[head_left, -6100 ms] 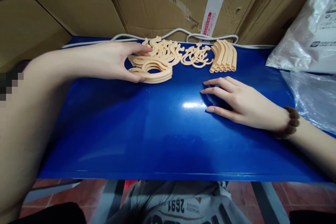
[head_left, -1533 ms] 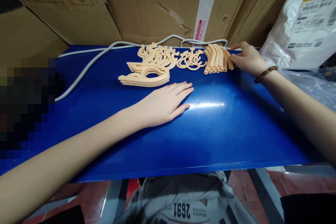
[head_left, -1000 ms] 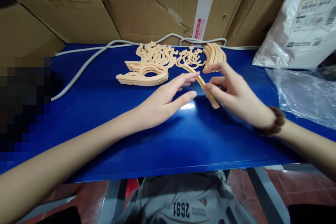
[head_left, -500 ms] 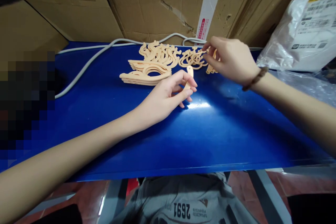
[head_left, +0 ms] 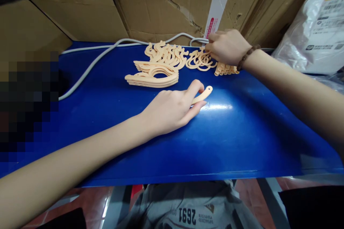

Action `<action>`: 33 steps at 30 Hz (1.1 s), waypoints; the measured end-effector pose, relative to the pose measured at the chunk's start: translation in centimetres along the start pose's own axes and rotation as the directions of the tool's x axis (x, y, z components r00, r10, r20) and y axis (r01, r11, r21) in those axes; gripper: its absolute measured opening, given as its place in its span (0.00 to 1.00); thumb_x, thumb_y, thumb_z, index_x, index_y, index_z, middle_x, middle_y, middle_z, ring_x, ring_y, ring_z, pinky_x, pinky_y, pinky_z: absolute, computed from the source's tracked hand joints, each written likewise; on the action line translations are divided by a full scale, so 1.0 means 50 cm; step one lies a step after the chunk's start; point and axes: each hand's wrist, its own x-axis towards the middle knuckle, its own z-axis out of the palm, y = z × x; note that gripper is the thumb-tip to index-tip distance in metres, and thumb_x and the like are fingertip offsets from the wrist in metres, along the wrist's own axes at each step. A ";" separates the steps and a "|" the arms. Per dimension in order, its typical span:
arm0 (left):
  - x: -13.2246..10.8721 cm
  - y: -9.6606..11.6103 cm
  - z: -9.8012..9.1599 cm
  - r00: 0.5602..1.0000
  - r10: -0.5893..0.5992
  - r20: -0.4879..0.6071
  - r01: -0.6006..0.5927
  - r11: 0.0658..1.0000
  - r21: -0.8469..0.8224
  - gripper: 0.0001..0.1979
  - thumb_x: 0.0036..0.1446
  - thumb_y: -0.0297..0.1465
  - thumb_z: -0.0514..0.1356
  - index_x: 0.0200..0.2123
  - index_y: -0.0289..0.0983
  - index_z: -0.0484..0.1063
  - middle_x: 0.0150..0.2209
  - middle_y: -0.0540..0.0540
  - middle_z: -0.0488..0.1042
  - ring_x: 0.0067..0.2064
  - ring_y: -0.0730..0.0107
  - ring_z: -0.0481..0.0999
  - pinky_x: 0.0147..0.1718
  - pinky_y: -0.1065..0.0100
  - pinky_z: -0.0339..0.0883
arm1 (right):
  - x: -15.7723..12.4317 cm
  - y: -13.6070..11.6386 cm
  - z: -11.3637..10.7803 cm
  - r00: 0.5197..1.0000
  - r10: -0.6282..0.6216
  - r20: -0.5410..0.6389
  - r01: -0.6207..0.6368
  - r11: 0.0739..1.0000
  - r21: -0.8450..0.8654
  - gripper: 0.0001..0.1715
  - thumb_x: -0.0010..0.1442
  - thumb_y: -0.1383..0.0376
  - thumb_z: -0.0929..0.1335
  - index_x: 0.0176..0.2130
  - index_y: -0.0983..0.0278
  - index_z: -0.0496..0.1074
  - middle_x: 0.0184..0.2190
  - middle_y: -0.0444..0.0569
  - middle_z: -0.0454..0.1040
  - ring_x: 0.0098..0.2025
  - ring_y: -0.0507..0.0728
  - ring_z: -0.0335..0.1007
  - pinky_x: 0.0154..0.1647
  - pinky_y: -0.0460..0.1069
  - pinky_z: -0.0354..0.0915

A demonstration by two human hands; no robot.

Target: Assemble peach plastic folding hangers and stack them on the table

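My left hand (head_left: 174, 109) is closed around a curved beige plastic hanger arm (head_left: 205, 94). The arm's rounded end, with a small hole in it, sticks out past my fingers; the rest is hidden in the hand. At the back of the table, my right hand (head_left: 228, 46) is over a pile of beige hanger hooks (head_left: 199, 61). Its fingers are bent together, and what is between the tips is hidden. Short ribbed beige pieces (head_left: 227, 69) lie just below that wrist. Left of the hooks are loose wavy hanger arms (head_left: 166, 54), with a stack of folded hangers (head_left: 152, 80) in front of them.
The blue tabletop (head_left: 139, 161) has cardboard boxes (head_left: 150, 3) standing along its back. A white cable (head_left: 92, 66) runs along the rear and curves down at the left. At the right is a white plastic parcel bag (head_left: 309, 39).
My left hand has turned palm down and moved slightly toward me, tilting the hanger arm to the right. My right hand has shifted a little left and back, its fingers now bent over the hooks.
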 end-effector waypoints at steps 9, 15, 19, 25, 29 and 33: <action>0.004 0.002 0.000 0.989 0.011 0.146 -0.038 0.983 0.177 0.17 0.71 0.38 0.44 0.42 0.35 0.67 0.26 0.46 0.76 0.25 0.63 0.75 0.21 0.67 0.42 | -0.023 0.010 -0.037 0.994 -0.013 -0.108 0.009 0.999 -0.037 0.11 0.71 0.61 0.58 0.38 0.60 0.66 0.50 0.53 0.73 0.55 0.61 0.65 0.56 0.60 0.61; 0.003 0.007 0.001 0.984 -0.039 0.173 0.006 0.982 0.190 0.16 0.68 0.36 0.45 0.42 0.35 0.69 0.25 0.46 0.76 0.24 0.63 0.74 0.21 0.67 0.40 | -0.095 -0.045 -0.067 0.963 0.121 -0.241 -0.020 0.923 0.385 0.08 0.65 0.59 0.63 0.37 0.58 0.69 0.37 0.47 0.76 0.40 0.58 0.71 0.44 0.55 0.66; 0.003 0.011 0.000 0.983 -0.058 0.172 0.023 0.980 0.198 0.15 0.67 0.35 0.46 0.40 0.36 0.70 0.24 0.46 0.76 0.23 0.64 0.73 0.21 0.67 0.40 | -0.146 -0.104 -0.060 0.980 0.163 -0.112 0.029 0.442 0.897 0.04 0.59 0.59 0.69 0.34 0.57 0.72 0.32 0.44 0.77 0.33 0.56 0.71 0.36 0.53 0.68; 0.005 0.004 0.000 0.993 -0.077 0.092 0.058 0.979 0.194 0.15 0.64 0.37 0.48 0.36 0.37 0.72 0.24 0.47 0.76 0.26 0.64 0.75 0.22 0.68 0.40 | -0.212 -0.154 -0.035 0.968 0.224 0.109 -0.118 0.030 0.993 0.10 0.62 0.61 0.69 0.31 0.60 0.78 0.27 0.44 0.74 0.29 0.52 0.68 0.31 0.49 0.65; 0.005 0.002 0.002 0.990 -0.105 0.094 0.082 0.971 0.224 0.16 0.65 0.38 0.46 0.37 0.37 0.71 0.24 0.47 0.75 0.26 0.63 0.75 0.22 0.68 0.40 | -0.226 -0.155 -0.022 0.948 0.257 0.187 -0.145 -0.174 0.974 0.07 0.59 0.63 0.71 0.33 0.63 0.79 0.31 0.46 0.75 0.33 0.50 0.69 0.30 0.45 0.64; 0.002 0.001 0.006 0.996 -0.066 0.065 0.048 0.966 0.252 0.17 0.67 0.38 0.45 0.40 0.36 0.70 0.23 0.48 0.74 0.24 0.63 0.75 0.21 0.68 0.40 | -0.228 -0.149 -0.011 0.937 0.247 0.247 -0.166 -0.305 0.938 0.06 0.55 0.64 0.74 0.33 0.64 0.76 0.32 0.46 0.75 0.34 0.50 0.70 0.32 0.44 0.66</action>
